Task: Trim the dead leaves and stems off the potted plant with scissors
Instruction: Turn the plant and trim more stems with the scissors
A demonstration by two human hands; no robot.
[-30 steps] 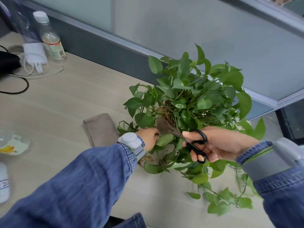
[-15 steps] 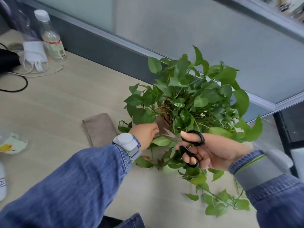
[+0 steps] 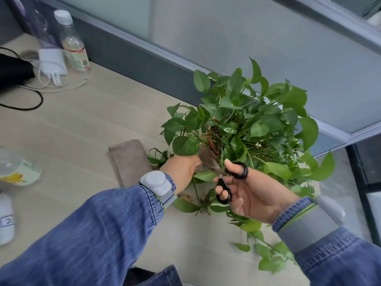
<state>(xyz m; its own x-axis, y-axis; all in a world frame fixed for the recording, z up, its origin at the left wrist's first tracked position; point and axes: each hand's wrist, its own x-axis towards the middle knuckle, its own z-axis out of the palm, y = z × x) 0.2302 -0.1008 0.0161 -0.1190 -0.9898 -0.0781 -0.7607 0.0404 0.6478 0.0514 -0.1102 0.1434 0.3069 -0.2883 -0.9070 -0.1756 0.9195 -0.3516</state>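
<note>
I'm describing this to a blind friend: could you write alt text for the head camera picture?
A person's right hand holds black scissors at the base of a leafy potted plant while the left hand pinches a stem. A folded brown cloth lies beside it on the desk.

A folded grey-brown cloth [image 3: 129, 159] lies flat on the pale wood-grain counter [image 3: 86, 124]. At the far left stand a clear plastic bottle with a white cap [image 3: 72, 43], a white charger [image 3: 53, 64] with its white cable [image 3: 61, 89], and a looping black cable [image 3: 26, 104]. A clear plastic bag with a yellow print [image 3: 16, 171] rests near the left edge.
</note>
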